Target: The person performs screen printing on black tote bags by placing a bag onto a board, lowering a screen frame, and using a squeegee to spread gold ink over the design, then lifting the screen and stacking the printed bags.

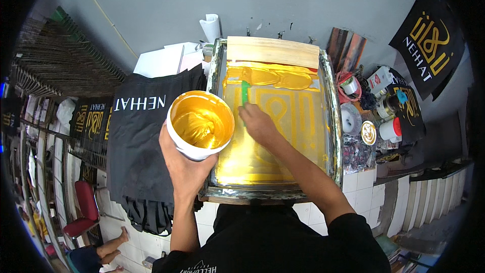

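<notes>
My left hand [189, 169] is wrapped round a white tub [194, 155], tilted so that the gold ink [199, 129] inside shows. In my right hand [257, 123] is a green spatula [245, 92], its tip at the thick band of gold ink [288, 78] near the far end of a printing screen [220, 50]. Beyond that band a squeegee with a pale wooden handle [273, 50] lies across the frame. Gold ink film covers the nearer mesh [252, 164], where a curved stencil design shows through.
Black printed fabric [139, 156] is piled left of the screen. Jars and tubs, one red-lidded [389, 129], crowd a stained surface on the right. White sheets [160, 60] lie at the back left. A red chair [85, 210] and another person's legs [113, 246] are at lower left.
</notes>
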### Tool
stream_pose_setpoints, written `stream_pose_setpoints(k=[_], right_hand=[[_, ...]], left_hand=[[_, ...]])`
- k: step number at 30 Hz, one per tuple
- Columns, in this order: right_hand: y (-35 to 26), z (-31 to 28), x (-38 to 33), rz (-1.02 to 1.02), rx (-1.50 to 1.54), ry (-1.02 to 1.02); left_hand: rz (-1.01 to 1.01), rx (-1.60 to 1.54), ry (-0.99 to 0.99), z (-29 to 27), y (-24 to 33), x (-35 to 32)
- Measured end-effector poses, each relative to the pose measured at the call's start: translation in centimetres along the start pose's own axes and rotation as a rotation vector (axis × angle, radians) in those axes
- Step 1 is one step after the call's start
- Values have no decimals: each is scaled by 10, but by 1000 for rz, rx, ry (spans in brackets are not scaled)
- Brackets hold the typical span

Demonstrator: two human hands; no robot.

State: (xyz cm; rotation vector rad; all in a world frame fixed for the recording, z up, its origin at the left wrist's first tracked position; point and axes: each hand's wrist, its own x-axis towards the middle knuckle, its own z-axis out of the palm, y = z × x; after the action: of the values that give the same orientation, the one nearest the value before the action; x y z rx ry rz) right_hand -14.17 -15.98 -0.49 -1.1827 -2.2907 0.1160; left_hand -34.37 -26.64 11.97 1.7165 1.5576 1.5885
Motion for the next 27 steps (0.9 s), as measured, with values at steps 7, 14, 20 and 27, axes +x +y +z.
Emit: stream_pose_setpoints(k=[7, 14, 20, 27], right_hand=[[-5, -56, 3, -159, 46, -239], [57, -87, -44, 854, 1097, 619], [78, -143, -110, 1007, 1304, 841], [21, -277, -94, 922, 1104, 511]], left_hand=[[33, 75, -49, -17, -7, -5], [32, 50, -145, 9, -2, -3], [140, -1, -290, 46, 11, 19], [149, -107, -415, 93, 10, -8]])
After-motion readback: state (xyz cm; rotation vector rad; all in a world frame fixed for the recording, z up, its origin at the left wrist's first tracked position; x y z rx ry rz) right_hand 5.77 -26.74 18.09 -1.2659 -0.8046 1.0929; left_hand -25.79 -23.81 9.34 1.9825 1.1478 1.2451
